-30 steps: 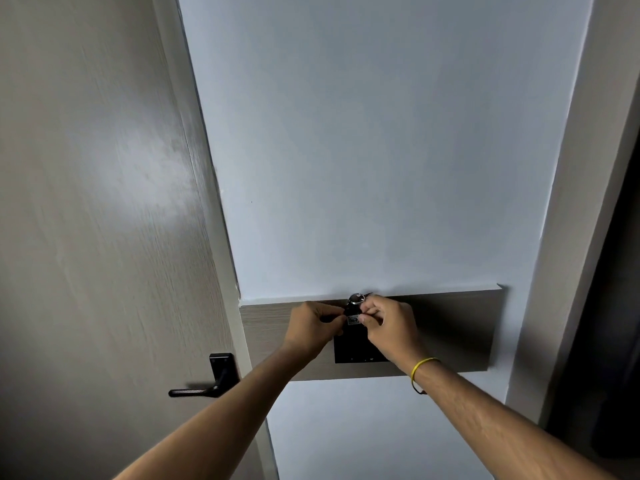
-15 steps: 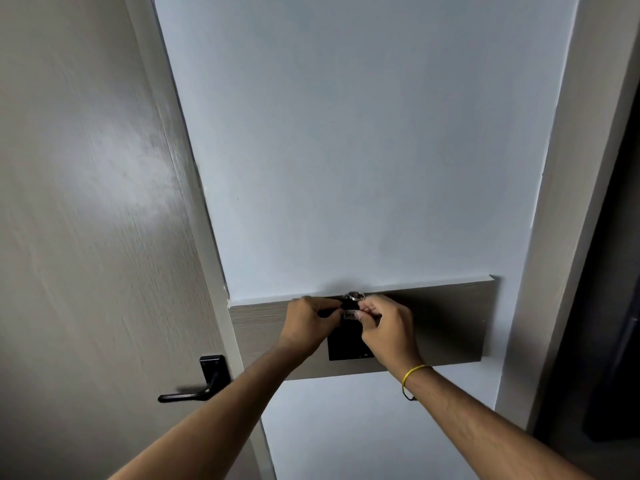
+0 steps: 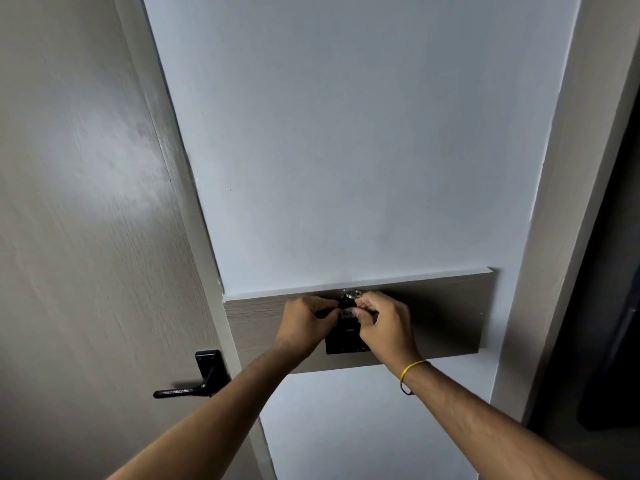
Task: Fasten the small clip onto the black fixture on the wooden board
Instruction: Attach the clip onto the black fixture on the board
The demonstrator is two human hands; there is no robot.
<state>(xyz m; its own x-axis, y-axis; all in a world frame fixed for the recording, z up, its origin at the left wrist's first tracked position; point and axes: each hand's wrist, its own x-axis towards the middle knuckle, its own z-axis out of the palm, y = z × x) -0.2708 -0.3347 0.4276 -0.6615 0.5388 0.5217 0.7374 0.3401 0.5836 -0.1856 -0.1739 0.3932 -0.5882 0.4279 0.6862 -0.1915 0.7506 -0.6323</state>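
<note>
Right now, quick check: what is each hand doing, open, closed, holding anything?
Left hand: closed, fingers pinching at the black fixture.
Right hand: closed, fingers pinching the small clip against the fixture.

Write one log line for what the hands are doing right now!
left hand: pinching small clip | right hand: pinching clip | place: top of black fixture on wooden board | fastened: cannot tell

Pale wall [image 3: 346, 133], door [image 3: 69, 202] left
</note>
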